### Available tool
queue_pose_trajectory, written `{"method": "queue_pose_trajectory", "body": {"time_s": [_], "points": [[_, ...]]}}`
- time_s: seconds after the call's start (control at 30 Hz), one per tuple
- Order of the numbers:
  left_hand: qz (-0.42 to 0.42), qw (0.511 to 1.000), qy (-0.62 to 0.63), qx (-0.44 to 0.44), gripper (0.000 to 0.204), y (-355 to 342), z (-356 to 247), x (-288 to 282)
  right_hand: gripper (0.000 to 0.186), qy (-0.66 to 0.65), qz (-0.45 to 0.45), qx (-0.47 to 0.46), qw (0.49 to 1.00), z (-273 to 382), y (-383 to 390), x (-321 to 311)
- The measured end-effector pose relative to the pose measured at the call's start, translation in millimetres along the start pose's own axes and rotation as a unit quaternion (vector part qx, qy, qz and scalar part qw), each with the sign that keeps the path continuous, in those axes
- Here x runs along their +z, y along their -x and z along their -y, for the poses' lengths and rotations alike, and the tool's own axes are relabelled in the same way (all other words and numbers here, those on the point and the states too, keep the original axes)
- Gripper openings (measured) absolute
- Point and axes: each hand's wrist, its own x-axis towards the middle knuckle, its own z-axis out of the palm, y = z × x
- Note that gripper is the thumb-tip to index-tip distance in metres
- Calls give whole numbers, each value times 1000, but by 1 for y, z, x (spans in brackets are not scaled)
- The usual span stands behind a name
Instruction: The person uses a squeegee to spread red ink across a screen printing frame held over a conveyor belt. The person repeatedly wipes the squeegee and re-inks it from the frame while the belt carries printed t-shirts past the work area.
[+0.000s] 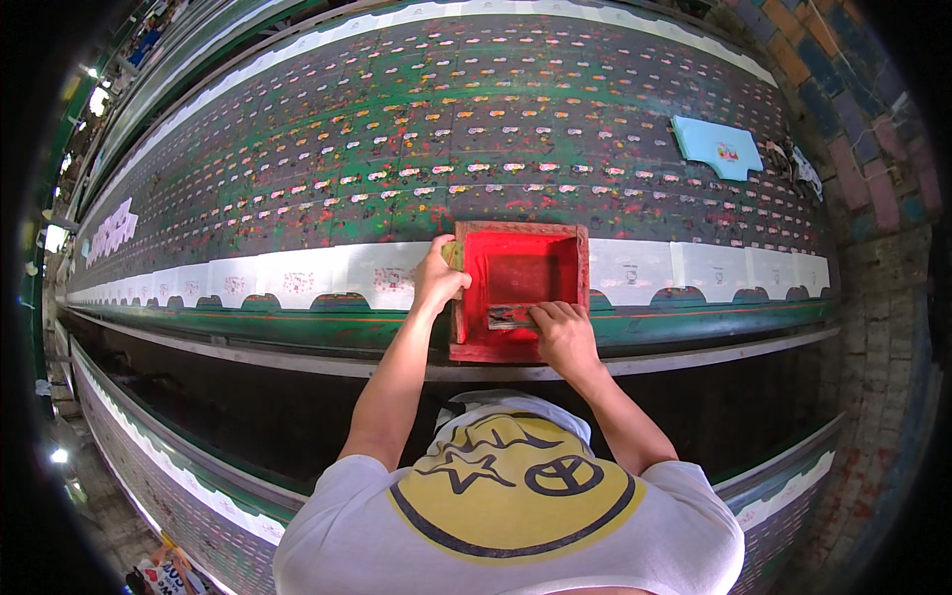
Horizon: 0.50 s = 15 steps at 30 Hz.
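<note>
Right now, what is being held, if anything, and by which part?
The left grip holds the screen-printing frame by its left side, toward the far end; the right grip holds the squeegee by its right end.

My left hand (434, 278) and right hand (565, 334) make two; I count one wooden frame (521, 230), one squeegee (510, 316), one light-blue cut-out (716, 147), many white panels (630, 273).

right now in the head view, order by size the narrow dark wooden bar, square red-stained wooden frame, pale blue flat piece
1. square red-stained wooden frame
2. pale blue flat piece
3. narrow dark wooden bar, partly covered by the right hand
</note>
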Motion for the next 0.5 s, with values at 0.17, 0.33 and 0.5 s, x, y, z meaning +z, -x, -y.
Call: {"method": "queue_pose_trajectory", "body": {"time_s": [0.17, 0.33, 0.5], "points": [[4, 1000, -17, -11, 91, 4, -7, -2, 14, 3, -11, -3, 1000, 0, 4, 3], [10, 999, -48, -22, 91, 10, -20, -3, 8, -6, 22, 7, 1000, 1, 3, -7], [8, 997, -75, -9, 92, 9, -18, -6, 6, 8, 32, -4, 999, -19, -40, 1]]}}
